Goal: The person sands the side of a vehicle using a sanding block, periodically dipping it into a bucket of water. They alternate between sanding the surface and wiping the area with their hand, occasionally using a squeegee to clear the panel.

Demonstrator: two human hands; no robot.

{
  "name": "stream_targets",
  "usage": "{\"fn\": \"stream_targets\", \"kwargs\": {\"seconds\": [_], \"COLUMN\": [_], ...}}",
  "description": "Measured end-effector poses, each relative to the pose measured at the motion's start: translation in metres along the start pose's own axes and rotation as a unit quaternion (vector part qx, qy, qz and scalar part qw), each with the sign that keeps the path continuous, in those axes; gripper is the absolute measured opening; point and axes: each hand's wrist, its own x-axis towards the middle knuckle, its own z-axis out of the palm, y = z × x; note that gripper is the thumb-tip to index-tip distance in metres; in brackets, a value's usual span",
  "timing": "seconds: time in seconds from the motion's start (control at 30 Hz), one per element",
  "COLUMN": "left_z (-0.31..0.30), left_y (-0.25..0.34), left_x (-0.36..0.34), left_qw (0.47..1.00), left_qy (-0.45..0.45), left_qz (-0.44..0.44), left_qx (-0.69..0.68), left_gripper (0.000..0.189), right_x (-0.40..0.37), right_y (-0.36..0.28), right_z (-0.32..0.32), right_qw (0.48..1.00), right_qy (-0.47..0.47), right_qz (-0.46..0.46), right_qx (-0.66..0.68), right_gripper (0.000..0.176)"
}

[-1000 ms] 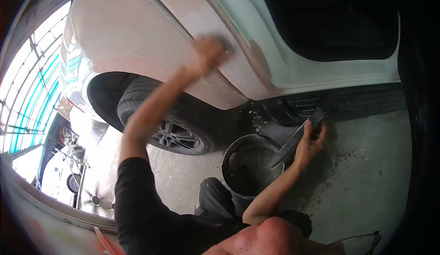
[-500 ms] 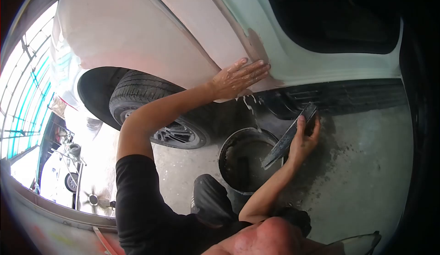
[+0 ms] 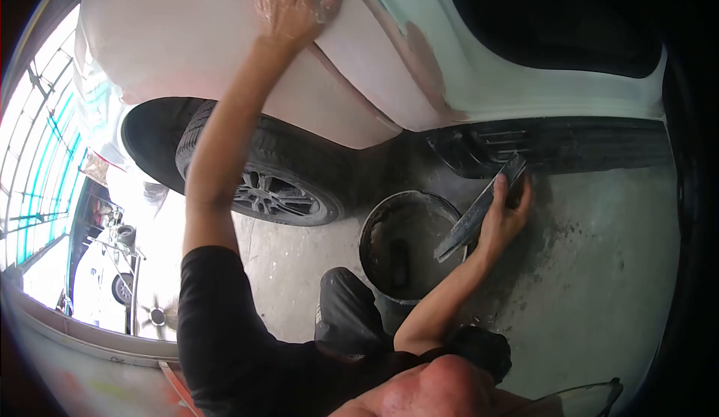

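My left hand [image 3: 288, 1] lies wet and spread against the pale, primed car body panel [image 3: 172, 35], near the seam at the top of the view. Its fingertips are partly cut off by the frame edge. In my right hand [image 3: 508, 218] is a long, narrow dark sanding block [image 3: 479, 211], gripped between thumb and fingers and tilted over the right rim of a black bucket [image 3: 362, 246]. Murky water seems to fill the bucket, and a dark oblong object [image 3: 400, 263] shows inside it. The brownish filler patch [image 3: 425, 61] on the panel is right of my left hand.
A car wheel [image 3: 277, 196] stands under the wheel arch, left of the bucket. The dark side step [image 3: 599, 143] runs along the car's lower edge. My knee [image 3: 346, 308] is just below the bucket. A fan [image 3: 156, 316] stands at far left, and the concrete floor [image 3: 599, 230] is wet in places.
My left hand has moved up and left along the panel from its lower corner, where water was dripping. My right hand still holds the sanding block in nearly the same place.
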Motion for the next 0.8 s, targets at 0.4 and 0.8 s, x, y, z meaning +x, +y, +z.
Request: {"fn": "stream_targets", "kwargs": {"seconds": [0.4, 0.8], "left_z": [0.029, 0.003], "left_y": [0.085, 0.115], "left_x": [-0.128, -0.202], "left_qw": [0.989, 0.936], "left_qy": [-0.094, -0.281], "left_qz": [0.038, 0.141], "left_qx": [-0.111, -0.159], "left_gripper": [0.117, 0.105], "right_x": [0.001, -0.002], "right_y": [0.008, 0.01], "right_z": [-0.001, 0.001], "right_qw": [0.999, 0.999], "right_qy": [0.005, -0.006], "right_qz": [0.011, -0.013], "right_qx": [-0.035, -0.045], "right_gripper": [0.06, 0.06]}}
